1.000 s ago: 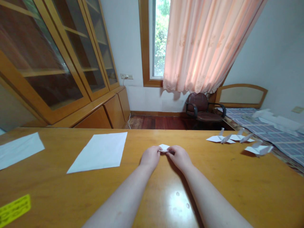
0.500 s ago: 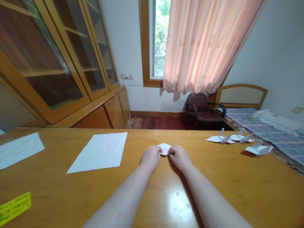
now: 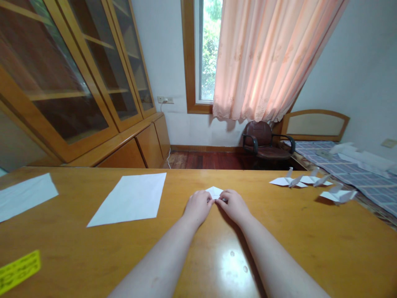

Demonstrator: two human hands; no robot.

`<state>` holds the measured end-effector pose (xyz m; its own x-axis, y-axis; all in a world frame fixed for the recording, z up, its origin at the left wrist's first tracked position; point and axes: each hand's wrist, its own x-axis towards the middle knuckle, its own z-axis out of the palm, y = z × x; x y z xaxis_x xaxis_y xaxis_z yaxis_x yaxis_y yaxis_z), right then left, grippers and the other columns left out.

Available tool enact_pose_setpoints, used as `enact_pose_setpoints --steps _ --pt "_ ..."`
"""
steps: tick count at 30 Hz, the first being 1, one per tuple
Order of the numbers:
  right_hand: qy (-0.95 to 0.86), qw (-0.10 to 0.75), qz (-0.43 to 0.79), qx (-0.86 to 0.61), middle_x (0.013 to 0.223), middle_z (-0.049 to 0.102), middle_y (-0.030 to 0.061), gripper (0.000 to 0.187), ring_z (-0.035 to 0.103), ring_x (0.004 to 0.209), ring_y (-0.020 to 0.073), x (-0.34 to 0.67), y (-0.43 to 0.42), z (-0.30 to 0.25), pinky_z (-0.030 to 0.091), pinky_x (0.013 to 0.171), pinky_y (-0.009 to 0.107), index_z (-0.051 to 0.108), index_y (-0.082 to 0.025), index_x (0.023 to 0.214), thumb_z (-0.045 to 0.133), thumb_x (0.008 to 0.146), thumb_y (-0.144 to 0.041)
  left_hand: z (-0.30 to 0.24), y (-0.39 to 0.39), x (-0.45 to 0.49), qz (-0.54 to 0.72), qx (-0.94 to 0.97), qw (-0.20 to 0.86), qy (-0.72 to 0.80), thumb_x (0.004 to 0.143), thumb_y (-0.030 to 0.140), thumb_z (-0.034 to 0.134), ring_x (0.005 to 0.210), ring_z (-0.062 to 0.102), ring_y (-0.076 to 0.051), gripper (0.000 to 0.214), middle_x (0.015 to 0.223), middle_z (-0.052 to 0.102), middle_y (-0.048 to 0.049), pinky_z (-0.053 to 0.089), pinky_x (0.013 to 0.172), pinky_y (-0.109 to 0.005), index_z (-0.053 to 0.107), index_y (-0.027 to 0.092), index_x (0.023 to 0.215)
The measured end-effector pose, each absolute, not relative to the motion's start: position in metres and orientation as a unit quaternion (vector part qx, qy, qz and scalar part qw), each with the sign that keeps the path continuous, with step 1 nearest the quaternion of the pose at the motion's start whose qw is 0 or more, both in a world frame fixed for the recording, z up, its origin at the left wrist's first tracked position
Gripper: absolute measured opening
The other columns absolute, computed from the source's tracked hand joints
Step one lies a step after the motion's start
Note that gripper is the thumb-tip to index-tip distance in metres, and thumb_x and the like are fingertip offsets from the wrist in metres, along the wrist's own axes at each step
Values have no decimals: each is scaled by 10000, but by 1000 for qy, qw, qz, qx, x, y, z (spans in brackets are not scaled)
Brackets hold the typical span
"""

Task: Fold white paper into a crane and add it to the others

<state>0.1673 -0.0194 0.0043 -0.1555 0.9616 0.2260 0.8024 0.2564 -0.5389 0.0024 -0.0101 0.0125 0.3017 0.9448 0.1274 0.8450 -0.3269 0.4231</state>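
A small folded piece of white paper [image 3: 214, 192] lies on the wooden table between my hands. My left hand [image 3: 198, 205] is closed on its left side, thumb and fingers pinching the near edge. From the other side my right hand [image 3: 233, 205] pinches the same paper. The two thumbs almost meet at the paper's near corner, and the fingers cover its left and right ends. Only the upper, pointed part of the paper shows.
Several folded paper cranes [image 3: 338, 195] stand at the table's right. Left of my hands lies a flat white sheet [image 3: 132, 198], with another sheet [image 3: 26, 196] farther left. A yellow label [image 3: 20, 271] is at the lower left. A chair [image 3: 262, 140] stands beyond the table [image 3: 124, 256].
My thumbs have moved inward, closer together along the paper's near edge, covering more of it. The forearms have stayed almost in place.
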Motion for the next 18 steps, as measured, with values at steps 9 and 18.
enact_pose_setpoints --steps 9,18 --pt "-732 266 140 -611 846 650 47 184 571 811 161 168 -18 5 398 747 248 663 -191 735 591 815 -339 15 -11 4 174 781 151 580 847 323 528 872 585 -201 191 893 673 -66 415 764 -298 655 185 810" --pt "-739 239 117 -619 748 659 31 144 550 767 166 168 -18 7 370 708 253 649 -195 695 600 793 -290 10 -9 4 182 769 158 592 838 294 530 844 579 -193 177 858 653 -61 420 764 -290 648 174 783"
